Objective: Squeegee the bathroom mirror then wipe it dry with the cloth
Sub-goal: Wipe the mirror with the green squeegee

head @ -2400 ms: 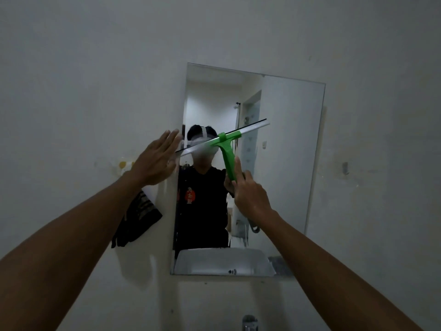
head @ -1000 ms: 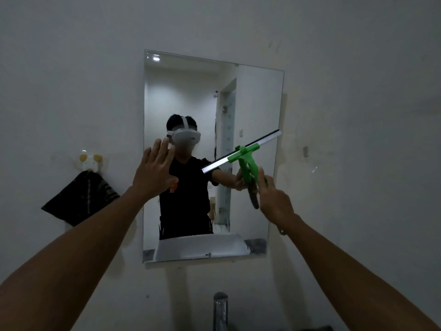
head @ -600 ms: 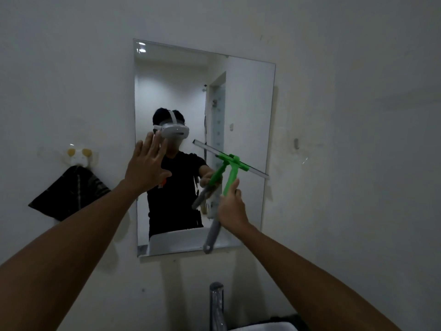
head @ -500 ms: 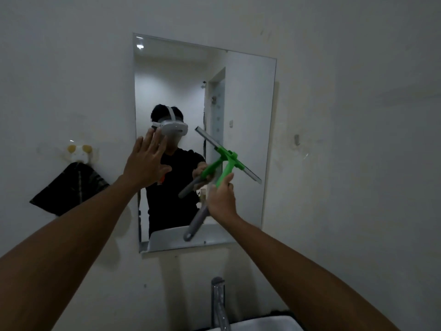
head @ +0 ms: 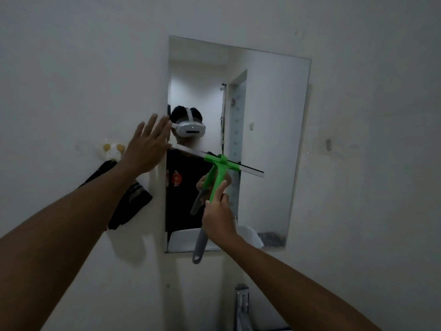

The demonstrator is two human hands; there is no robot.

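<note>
In the head view, one frameless rectangular wall mirror (head: pixel 269 130) hangs on the white wall (head: pixel 71 56). The right hand (head: pixel 218 217) grasps the one green squeegee with grey handle end (head: pixel 218 174); its blade lies against the glass, from the mirror's left edge toward the middle. The left hand (head: pixel 148 146) is released, fingers spread flat at the mirror's left edge. One dark striped cloth (head: pixel 126 204) hangs on one yellow-white hook (head: pixel 112 150) left of the mirror. One metal tap (head: pixel 242 304) stands below.

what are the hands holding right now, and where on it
The right hand grips the squeegee by its handle, where green meets grey. The left hand holds nothing, open and flat at the mirror's left edge.
</note>
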